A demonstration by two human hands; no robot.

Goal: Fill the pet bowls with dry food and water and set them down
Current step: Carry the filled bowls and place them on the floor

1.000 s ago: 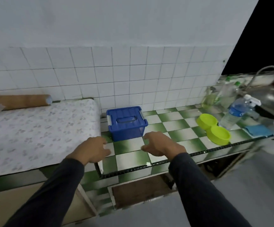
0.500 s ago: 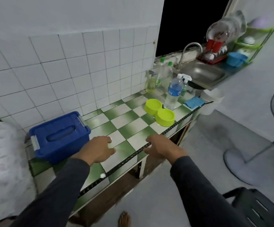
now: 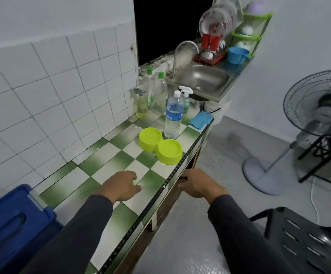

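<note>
- The lime-green plastic double pet bowl (image 3: 160, 145), two round wells joined in one piece, sits empty on the green-and-white tiled bench (image 3: 109, 165); its near well lies just beside the black-trimmed front edge. A careless pull toward the person could tip it over that edge to the floor.
- The left hand (image 3: 121, 185) hovers palm-down over the bench, its grip spread and holding nothing. The right hand (image 3: 198, 184) hangs past the bench edge, fingers loosely curled and likewise empty. Both are well apart from the bowl, so a long reach is needed, probably along the edge.
- The clear plastic water bottle with a blue label and white cap (image 3: 173, 115) stands upright just behind the bowl, touching it or nearly so. Lifting the bowl carelessly might knock this tall, narrow bottle over; its cap looks on, so a spill seems unlikely.
- The blue lidded plastic box (image 3: 12, 224) at the near left likely holds the dry food, though its contents are hidden. Pouring from it into shallow wells may scatter kibble.
- Carrying a filled water well risks slopping into the food side.
</note>
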